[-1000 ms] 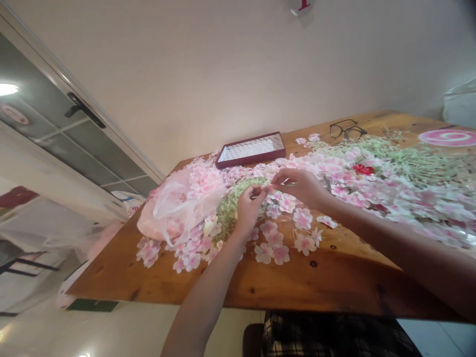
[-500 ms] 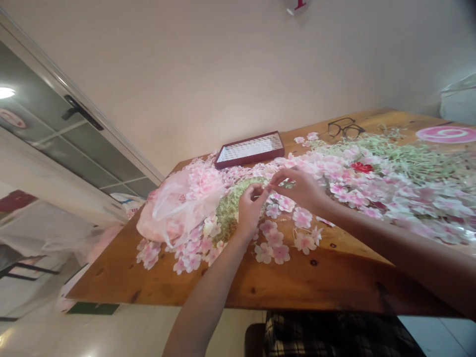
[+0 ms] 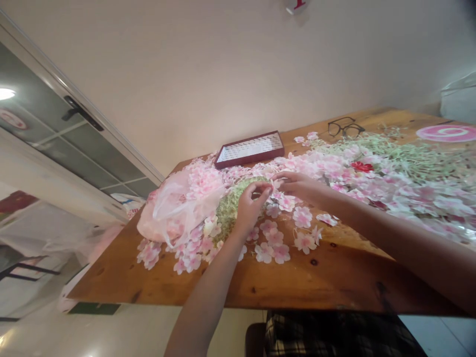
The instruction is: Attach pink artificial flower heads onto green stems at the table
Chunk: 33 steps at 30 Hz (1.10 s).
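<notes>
My left hand (image 3: pixel 252 206) is closed in a pinch over the middle of the wooden table (image 3: pixel 282 287). What sits between its fingertips is too small to make out. Close against it from the right, my right hand (image 3: pixel 295 186) has its fingers bent together near a small pale pink bit, which I cannot make out clearly. A mound of green stems (image 3: pixel 228 206) lies just left of my left hand. Below the hands are loose pink and white flowers (image 3: pixel 275 235). A larger heap of pink flowers (image 3: pixel 409 196) spreads to the right.
An open dark red box (image 3: pixel 250 148) with a patterned lining stands near the wall. A plastic bag with pink flowers (image 3: pixel 167 208) rests at the left. Black glasses (image 3: pixel 345 128), a red flower (image 3: pixel 362 167), green strands (image 3: pixel 412 153) and a pink oval (image 3: pixel 446 134) are farther right.
My right hand has turned flatter and lowered slightly, and its pinch loop no longer shows. My left hand has shifted slightly, with its fingertips still beside the right ones.
</notes>
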Each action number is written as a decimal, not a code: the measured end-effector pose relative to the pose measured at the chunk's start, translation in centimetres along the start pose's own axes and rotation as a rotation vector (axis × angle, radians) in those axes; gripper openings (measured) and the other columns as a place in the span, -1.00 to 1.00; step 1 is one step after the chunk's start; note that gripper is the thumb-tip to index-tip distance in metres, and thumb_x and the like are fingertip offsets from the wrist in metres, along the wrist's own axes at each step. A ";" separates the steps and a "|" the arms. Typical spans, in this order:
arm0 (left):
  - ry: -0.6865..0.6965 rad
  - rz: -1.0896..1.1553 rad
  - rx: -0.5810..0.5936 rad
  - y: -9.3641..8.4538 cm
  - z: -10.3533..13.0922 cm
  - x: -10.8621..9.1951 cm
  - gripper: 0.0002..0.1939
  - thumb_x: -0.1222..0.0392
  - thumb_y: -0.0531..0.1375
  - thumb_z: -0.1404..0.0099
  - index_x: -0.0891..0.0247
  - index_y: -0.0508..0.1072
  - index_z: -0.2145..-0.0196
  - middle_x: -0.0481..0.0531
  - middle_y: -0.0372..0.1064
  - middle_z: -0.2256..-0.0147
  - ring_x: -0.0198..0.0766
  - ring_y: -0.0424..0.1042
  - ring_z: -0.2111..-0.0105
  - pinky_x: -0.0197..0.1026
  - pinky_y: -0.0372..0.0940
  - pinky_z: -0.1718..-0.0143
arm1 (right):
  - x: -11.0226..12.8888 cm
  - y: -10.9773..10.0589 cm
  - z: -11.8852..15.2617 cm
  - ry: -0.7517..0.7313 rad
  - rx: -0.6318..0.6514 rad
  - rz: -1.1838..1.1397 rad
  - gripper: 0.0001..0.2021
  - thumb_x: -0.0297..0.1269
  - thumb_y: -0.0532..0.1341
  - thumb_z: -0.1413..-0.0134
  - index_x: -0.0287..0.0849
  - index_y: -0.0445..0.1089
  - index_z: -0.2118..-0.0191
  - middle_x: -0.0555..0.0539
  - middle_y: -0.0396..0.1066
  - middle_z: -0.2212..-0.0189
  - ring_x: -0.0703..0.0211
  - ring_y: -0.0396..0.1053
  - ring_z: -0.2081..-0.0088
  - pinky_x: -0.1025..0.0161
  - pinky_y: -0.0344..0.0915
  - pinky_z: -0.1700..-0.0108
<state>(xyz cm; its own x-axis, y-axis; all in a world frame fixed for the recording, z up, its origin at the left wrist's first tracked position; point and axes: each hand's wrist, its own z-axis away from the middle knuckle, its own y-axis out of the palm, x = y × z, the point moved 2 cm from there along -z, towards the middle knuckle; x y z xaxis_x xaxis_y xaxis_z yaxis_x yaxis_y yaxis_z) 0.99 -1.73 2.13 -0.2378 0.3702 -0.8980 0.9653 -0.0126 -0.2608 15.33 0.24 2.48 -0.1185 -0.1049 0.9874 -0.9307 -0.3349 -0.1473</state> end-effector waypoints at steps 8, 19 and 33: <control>0.080 -0.232 -0.010 -0.3 0.1 -0.1 -0.86 0.14 0.09 -0.05 0.22 0.36 0.42 -0.05 0.29 0.44 -0.39 0.17 0.51 -0.33 0.10 0.43 | 1.2 -0.1 0.6 -0.182 0.040 0.226 -0.68 -0.11 0.08 0.04 -0.03 0.22 0.11 -0.02 0.18 0.03 0.13 0.16 0.06 0.30 0.19 0.18; -0.061 -0.021 -0.027 -0.5 -0.3 0.5 -0.79 0.08 0.12 -0.02 0.25 0.35 0.41 -0.08 0.19 0.52 -0.43 0.14 0.52 -0.36 0.06 0.47 | 0.6 -0.3 0.0 -0.160 0.053 0.151 -0.78 -0.12 0.15 0.16 -0.19 0.29 0.49 0.00 0.31 0.49 0.25 0.24 0.40 0.30 0.11 0.36; 0.073 -0.299 0.813 0.3 1.4 -2.9 -0.78 0.07 0.06 -0.09 0.22 0.38 0.37 -0.04 0.30 0.42 -0.41 0.21 0.50 -0.34 0.10 0.48 | 2.6 -2.9 1.7 -0.194 -0.281 -0.015 -0.78 -0.14 0.15 0.14 -0.22 0.28 0.53 0.00 0.22 0.53 0.30 0.17 0.44 0.33 0.09 0.38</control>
<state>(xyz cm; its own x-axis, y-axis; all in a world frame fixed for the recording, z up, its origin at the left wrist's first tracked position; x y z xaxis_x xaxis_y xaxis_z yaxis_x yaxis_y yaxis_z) 1.85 -4.07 4.15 -0.4350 0.5221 -0.7336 0.4802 -0.5546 -0.6795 18.35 -0.65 5.34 -0.0610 -0.2868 0.9560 -0.9941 -0.0690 -0.0841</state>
